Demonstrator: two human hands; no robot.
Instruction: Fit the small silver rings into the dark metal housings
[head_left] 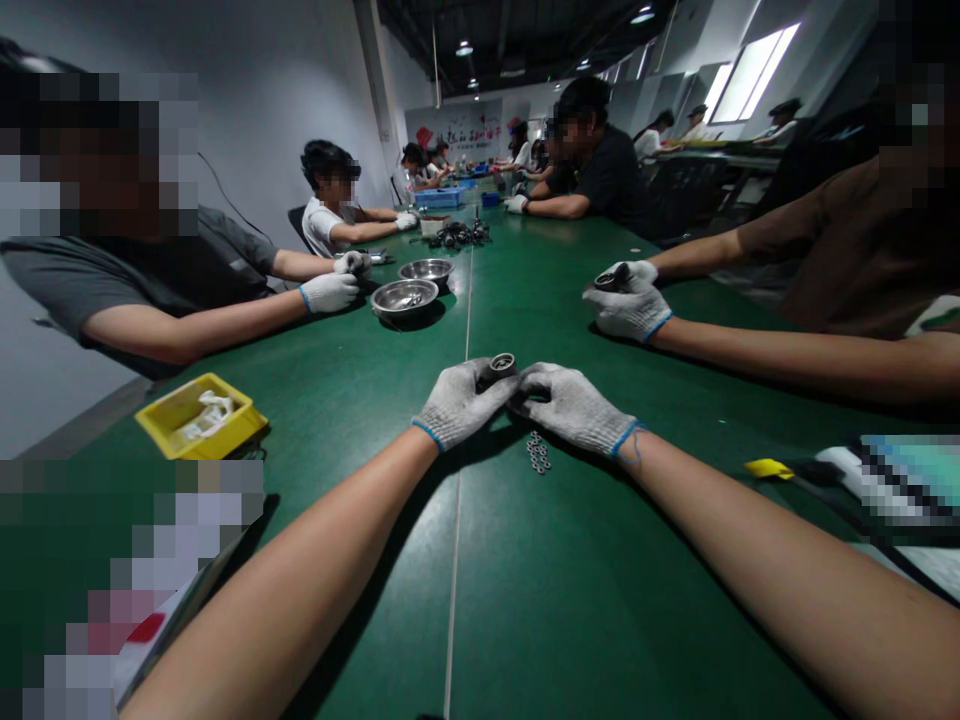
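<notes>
Metal part (pixel 502 364) is gripped in the left hand (pixel 459 402), round end up, probably for visibility. Right hand (pixel 571 405) is curled beside it, can't tell what's pinched. Small rings (pixel 536 454) are laid close, likely for reach.

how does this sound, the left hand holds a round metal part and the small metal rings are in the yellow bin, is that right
No: the head view shows the small metal rings on the green table near the right hand, not in the yellow bin. The left hand does hold a round metal part.
</notes>
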